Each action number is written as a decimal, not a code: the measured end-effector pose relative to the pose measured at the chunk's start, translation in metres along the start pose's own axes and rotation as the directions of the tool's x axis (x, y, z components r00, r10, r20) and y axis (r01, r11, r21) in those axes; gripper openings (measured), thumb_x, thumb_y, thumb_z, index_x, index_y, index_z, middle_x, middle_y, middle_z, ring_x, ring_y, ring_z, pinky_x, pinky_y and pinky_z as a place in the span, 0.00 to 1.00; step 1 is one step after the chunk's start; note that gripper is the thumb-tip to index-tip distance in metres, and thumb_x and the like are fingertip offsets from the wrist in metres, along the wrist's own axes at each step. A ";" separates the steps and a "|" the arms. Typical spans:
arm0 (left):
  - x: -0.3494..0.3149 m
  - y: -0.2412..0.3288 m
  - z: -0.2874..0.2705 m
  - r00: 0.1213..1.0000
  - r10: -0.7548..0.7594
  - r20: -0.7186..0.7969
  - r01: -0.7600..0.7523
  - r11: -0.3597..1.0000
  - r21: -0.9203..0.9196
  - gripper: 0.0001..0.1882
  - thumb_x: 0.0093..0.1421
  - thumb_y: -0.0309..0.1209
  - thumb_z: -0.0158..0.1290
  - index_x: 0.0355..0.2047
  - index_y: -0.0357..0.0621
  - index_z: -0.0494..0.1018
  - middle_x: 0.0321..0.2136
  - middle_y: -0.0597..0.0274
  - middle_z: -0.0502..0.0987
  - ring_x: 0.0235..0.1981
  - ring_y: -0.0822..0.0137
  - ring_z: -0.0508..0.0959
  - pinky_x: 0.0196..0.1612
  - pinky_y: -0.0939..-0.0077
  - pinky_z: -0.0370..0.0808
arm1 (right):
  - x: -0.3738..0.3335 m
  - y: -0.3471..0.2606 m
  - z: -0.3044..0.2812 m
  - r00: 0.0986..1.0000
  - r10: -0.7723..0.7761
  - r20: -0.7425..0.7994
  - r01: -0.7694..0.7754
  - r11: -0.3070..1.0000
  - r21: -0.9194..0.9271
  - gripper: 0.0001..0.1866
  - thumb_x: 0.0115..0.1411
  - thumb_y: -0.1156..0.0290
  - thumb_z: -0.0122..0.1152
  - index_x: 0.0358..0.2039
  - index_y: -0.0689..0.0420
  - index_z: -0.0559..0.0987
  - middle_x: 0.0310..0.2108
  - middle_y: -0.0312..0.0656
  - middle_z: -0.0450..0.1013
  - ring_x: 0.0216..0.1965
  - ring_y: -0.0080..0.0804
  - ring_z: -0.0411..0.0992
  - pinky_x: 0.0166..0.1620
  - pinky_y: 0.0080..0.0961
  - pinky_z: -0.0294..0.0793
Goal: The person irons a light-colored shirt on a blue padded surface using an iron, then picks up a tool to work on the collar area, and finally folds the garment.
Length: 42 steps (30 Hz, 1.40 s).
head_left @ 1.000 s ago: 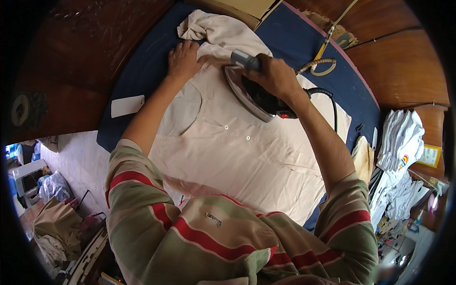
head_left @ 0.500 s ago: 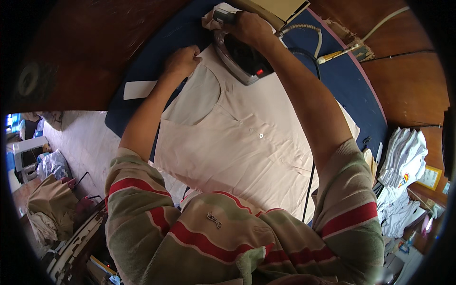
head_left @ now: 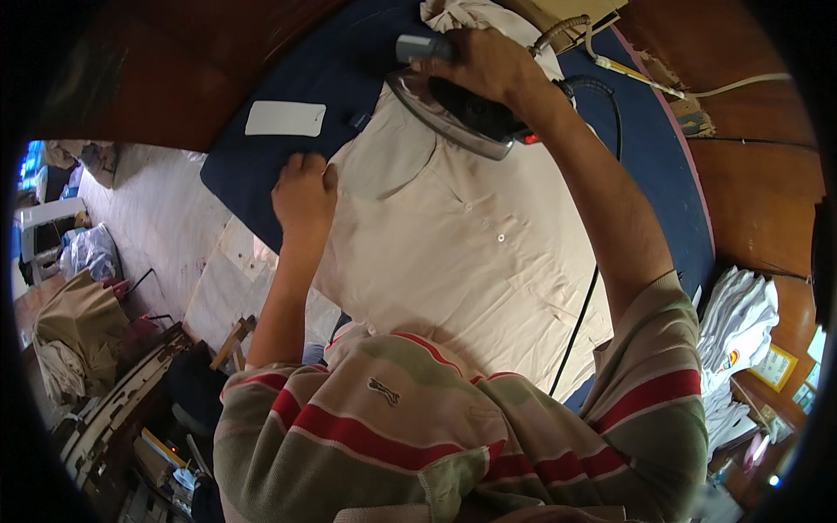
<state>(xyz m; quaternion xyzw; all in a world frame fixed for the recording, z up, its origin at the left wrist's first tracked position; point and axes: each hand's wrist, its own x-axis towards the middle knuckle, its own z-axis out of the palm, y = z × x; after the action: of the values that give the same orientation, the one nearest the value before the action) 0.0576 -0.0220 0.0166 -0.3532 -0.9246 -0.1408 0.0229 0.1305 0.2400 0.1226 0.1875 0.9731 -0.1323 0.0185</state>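
Observation:
My right hand point(head_left: 499, 68) is wrapped round the grey handle of a clothes iron point(head_left: 471, 106). The iron lies on the upper part of a pale peach shirt point(head_left: 436, 261), over its neck opening, with a small red light at its heel. The shirt is spread on a dark blue ironing surface point(head_left: 658, 187), buttons and placket up, and some creases show in its lower part. At the shirt's left edge my left hand point(head_left: 305, 199) is closed, thumb and curled fingers at the fabric. Its fingertips are partly hidden.
A white card point(head_left: 286, 118) lies left of the iron. The iron's dark cord point(head_left: 619, 113) loops at the right, near a yellow-wrapped cable point(head_left: 623, 68). A cardboard piece point(head_left: 567, 16) is at the far edge. Folded white shirts point(head_left: 739, 318) stand at right; bags point(head_left: 91, 253) are at left.
The iron in my right hand has moved right and turned slightly. My left hand has come down and left along the shirt's edge, and the white card is now uncovered.

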 end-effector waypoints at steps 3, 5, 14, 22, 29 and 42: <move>0.000 -0.008 0.004 0.996 -0.077 -0.035 0.074 0.993 -0.093 0.07 0.56 0.33 0.49 0.26 0.44 0.65 0.24 0.56 0.75 0.25 0.51 0.76 0.28 0.61 0.73 | 0.012 -0.003 0.001 0.997 0.081 0.020 -0.081 0.996 0.040 0.34 0.52 0.37 0.51 0.36 0.61 0.79 0.28 0.52 0.76 0.32 0.45 0.76 0.39 0.34 0.74; 0.000 -0.013 -0.001 0.979 -0.204 -0.025 0.199 0.971 -0.132 0.06 0.56 0.32 0.49 0.27 0.45 0.65 0.23 0.56 0.75 0.24 0.50 0.76 0.27 0.60 0.72 | 0.006 -0.002 0.005 0.998 -0.057 -0.019 0.057 0.998 -0.020 0.34 0.53 0.37 0.50 0.36 0.61 0.79 0.27 0.52 0.76 0.32 0.45 0.76 0.40 0.33 0.74; -0.017 -0.022 0.003 0.979 -0.191 -0.073 0.137 0.877 -0.461 0.11 0.55 0.32 0.52 0.39 0.46 0.71 0.18 0.64 0.74 0.22 0.64 0.74 0.38 0.70 0.68 | 0.006 -0.018 0.015 0.997 -0.083 0.004 0.083 0.996 -0.045 0.29 0.53 0.41 0.53 0.32 0.59 0.79 0.24 0.52 0.75 0.30 0.45 0.76 0.38 0.35 0.75; -0.013 -0.033 0.018 0.975 -0.192 -0.116 0.119 0.882 -0.456 0.10 0.55 0.28 0.52 0.38 0.46 0.72 0.16 0.67 0.70 0.22 0.65 0.72 0.41 0.71 0.65 | 0.005 -0.024 0.011 0.990 -0.138 0.034 0.138 0.990 -0.025 0.31 0.51 0.41 0.53 0.34 0.62 0.77 0.25 0.55 0.75 0.30 0.47 0.76 0.37 0.37 0.75; -0.013 -0.029 0.015 0.964 -0.205 -0.167 0.119 0.899 -0.421 0.09 0.54 0.27 0.51 0.37 0.46 0.71 0.15 0.66 0.71 0.22 0.63 0.72 0.42 0.70 0.66 | -0.005 -0.028 0.007 0.993 -0.078 0.090 0.083 0.995 -0.051 0.28 0.51 0.44 0.56 0.36 0.60 0.77 0.28 0.52 0.76 0.33 0.45 0.76 0.40 0.35 0.74; -0.011 -0.024 0.014 0.964 -0.198 -0.177 0.117 0.914 -0.388 0.09 0.54 0.28 0.50 0.37 0.46 0.72 0.15 0.64 0.72 0.23 0.62 0.74 0.43 0.69 0.67 | -0.003 0.033 -0.001 0.995 0.039 -0.091 -0.046 0.995 -0.084 0.31 0.54 0.43 0.53 0.38 0.63 0.77 0.28 0.57 0.75 0.34 0.50 0.75 0.39 0.35 0.73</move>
<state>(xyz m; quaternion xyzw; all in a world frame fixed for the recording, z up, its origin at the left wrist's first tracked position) 0.0505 -0.0419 -0.0045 -0.2580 -0.8984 -0.3528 0.0425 0.1459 0.2687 0.1160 0.2129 0.9736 -0.0813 -0.0140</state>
